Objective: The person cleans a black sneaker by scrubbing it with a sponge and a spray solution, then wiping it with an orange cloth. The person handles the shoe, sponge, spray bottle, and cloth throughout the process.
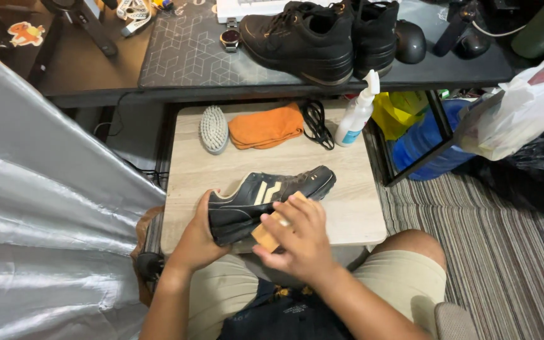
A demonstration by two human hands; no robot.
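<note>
Left hand point(198, 234): gripping the heel of a black shoe point(271, 194) with cream stripes, fingers closed around it
Right hand point(302, 236): curling around a wooden brush point(274, 226); pressing it against the shoe's side
Shoe: lying on a small wooden table point(347, 189); grey brush point(213, 129), orange cloth point(266, 126), spray bottle point(356, 113) sitting behind

On the table point(360, 214), the shoe point(272, 195) lies in front; behind it, left to right: brush point(213, 129), cloth point(266, 126), laces point(316, 123), spray bottle point(355, 113).
</note>
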